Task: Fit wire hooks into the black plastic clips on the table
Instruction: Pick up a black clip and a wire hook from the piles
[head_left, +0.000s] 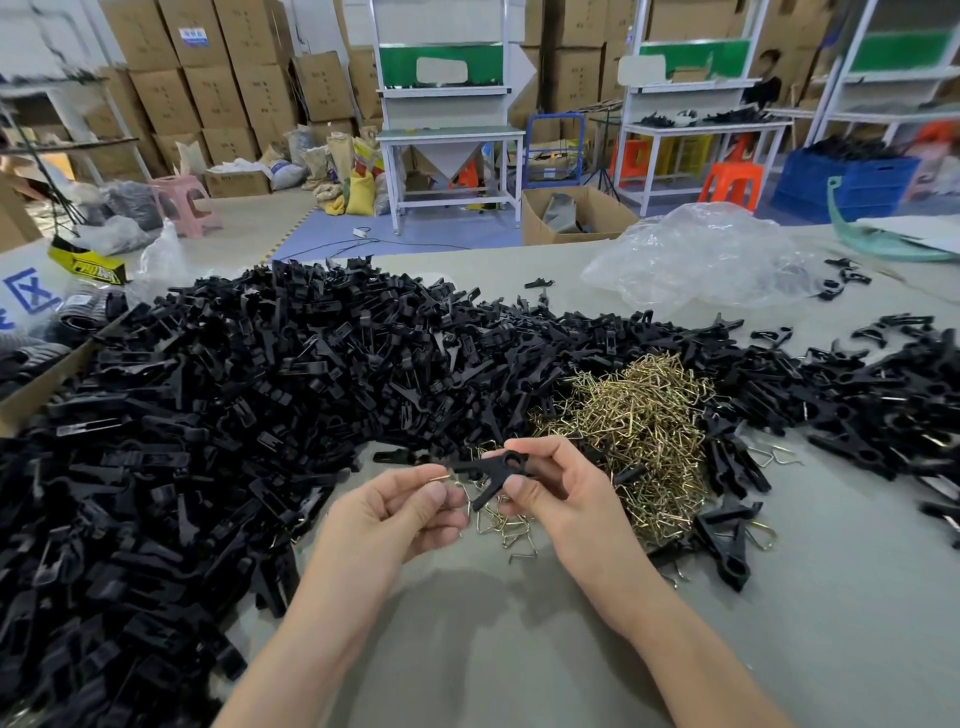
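Head view looks down on a grey tabletop with a tangled pile of brass-coloured wire hooks near its middle. Just in front of that pile and to its left, both hands are raised above the tabletop and meet around one black plastic clip. The right hand pinches the clip between thumb and forefinger near its round-holed end, and the clip's legs point down and to the left. The left hand has its fingers curled and pinches a single wire hook, whose gold tip shows right at the clip's left arm. Whether the hook is seated in the clip I cannot tell. A few loose hooks lie on the tabletop below the hands, at the pile's near-left edge. A large heap of black clips spreads left of and behind the hook pile, and more clips lie to its right. Fitted clips with a wire loop lie at the pile's near-right edge. Beyond the pile, a crumpled clear plastic bag rests on the tabletop.
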